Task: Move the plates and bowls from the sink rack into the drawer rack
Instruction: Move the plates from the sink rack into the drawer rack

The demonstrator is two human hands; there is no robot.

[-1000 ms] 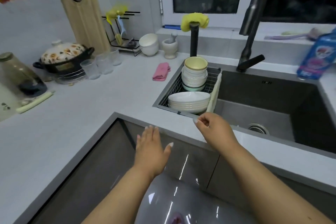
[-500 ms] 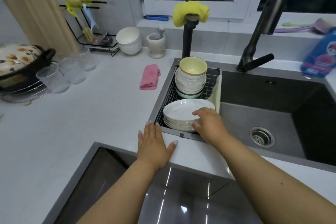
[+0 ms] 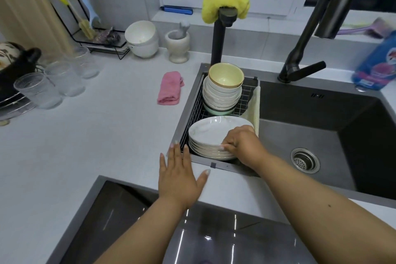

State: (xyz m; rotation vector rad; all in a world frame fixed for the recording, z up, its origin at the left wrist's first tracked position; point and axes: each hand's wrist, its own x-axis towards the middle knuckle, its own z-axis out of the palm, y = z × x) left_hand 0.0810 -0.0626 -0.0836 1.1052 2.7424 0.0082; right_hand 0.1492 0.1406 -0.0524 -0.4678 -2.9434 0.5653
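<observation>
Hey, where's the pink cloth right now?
In the head view, the pink cloth lies on the white counter, just left of the sink rack and the bowl stack.

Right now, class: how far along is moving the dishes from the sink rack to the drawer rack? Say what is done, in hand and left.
Done: nothing shows as moved; the stack of plates and the stack of bowls sit in the sink rack. In hand: the right hand grips the plates' near edge, while the left hand lies flat on the counter. Left: lifting every plate and bowl out; the drawer rack is not in view.
</observation>
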